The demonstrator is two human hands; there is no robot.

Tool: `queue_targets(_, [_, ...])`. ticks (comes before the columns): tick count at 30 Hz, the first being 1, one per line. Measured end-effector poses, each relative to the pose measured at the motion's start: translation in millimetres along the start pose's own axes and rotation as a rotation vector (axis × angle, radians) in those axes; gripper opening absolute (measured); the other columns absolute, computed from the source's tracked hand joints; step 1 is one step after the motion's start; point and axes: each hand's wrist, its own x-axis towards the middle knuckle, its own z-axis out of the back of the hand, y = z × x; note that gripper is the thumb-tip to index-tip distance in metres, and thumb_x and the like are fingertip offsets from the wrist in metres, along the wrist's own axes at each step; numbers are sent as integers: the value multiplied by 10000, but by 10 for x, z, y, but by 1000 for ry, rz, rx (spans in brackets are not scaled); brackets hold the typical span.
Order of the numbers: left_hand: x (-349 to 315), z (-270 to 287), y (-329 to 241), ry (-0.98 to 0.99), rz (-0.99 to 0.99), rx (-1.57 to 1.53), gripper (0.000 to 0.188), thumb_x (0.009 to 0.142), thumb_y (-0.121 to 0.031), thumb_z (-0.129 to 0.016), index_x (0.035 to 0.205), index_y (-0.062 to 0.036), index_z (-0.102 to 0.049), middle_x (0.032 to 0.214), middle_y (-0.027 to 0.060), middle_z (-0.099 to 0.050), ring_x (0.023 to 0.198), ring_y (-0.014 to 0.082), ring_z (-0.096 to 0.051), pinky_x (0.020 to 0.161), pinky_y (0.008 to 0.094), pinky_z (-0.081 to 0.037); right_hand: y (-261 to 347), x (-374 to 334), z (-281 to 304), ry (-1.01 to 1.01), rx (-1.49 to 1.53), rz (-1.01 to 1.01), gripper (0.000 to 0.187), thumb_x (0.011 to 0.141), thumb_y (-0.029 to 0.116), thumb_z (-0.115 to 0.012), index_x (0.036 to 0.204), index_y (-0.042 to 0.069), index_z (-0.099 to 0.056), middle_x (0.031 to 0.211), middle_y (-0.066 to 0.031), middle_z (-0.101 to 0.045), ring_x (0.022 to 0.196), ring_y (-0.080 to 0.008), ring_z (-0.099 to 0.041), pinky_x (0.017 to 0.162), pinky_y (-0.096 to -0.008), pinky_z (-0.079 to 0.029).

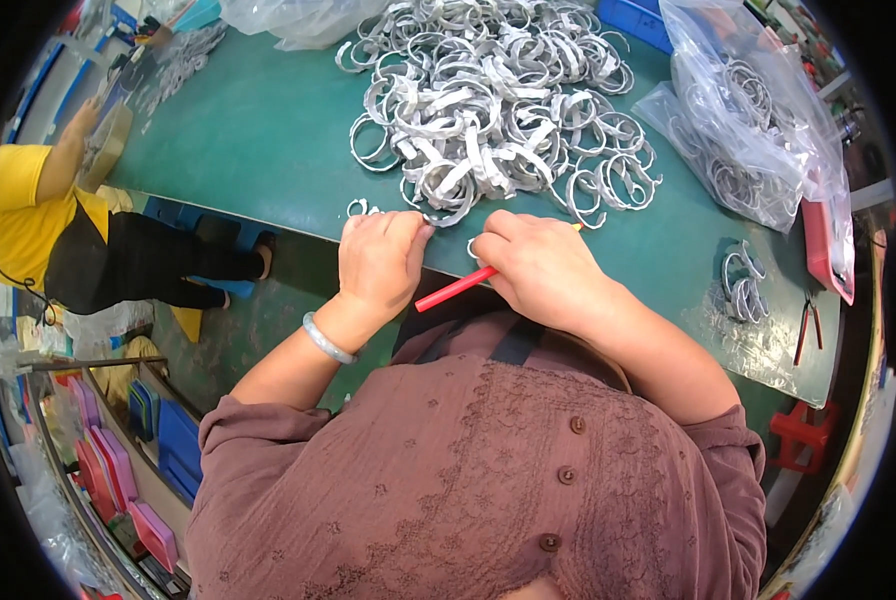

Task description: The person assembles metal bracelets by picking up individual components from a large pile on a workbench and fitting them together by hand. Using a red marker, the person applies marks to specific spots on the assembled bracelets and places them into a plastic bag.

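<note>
My left hand (380,258) is closed at the table's near edge, its fingers curled over something mostly hidden. A small grey-white curved piece (358,207) shows just beyond its knuckles; whether it is held I cannot tell. Across from it, my right hand (536,262) is closed around a slim red stick-like tool (455,289), which slants down toward my body. A yellowish tip shows on the far side of that hand. Another pale sliver (471,247) peeks out by the right fingertips. Directly ahead lies a big heap of grey open cuff-like rings (498,110), reaching close to both hands.
Clear plastic bags of rings (743,150) lie at the right of the green table (258,130). Nearby are a few loose rings (743,283), a red-handled tool (808,332) and a red tray (826,245). A person in yellow (28,200) works at far left.
</note>
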Motion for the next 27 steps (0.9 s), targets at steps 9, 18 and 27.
queue_targets(9, [-58, 242, -195, 249, 828, -1066, 66, 844, -77, -504, 808, -22, -515, 816, 46, -558, 731, 118, -571, 664, 256, -488, 103, 26, 9, -133, 91, 105, 114, 661, 113, -591, 737, 63, -523, 718, -67, -489, 692, -241, -549, 575, -359, -449])
queue_targets(18, [-114, 216, -230, 296, 1042, -1916, 247, 858, -51, -365, 1052, 18, -501, 1020, 115, -556, 922, 200, -564, 827, 355, -462, 250, 83, -50, -218, 11, 258, 116, 668, 139, -550, 751, 59, -536, 733, -48, -522, 672, -203, -561, 558, -328, -456])
queue_targets(27, [-80, 250, -87, 316, 1008, -1659, 190, 863, -169, -493, 962, -23, -564, 775, 33, -575, 659, 105, -531, 588, 234, -443, 237, 65, 22, -228, -42, 244, 139, 662, 142, -545, 777, 63, -537, 733, -46, -505, 669, -202, -554, 556, -326, -450])
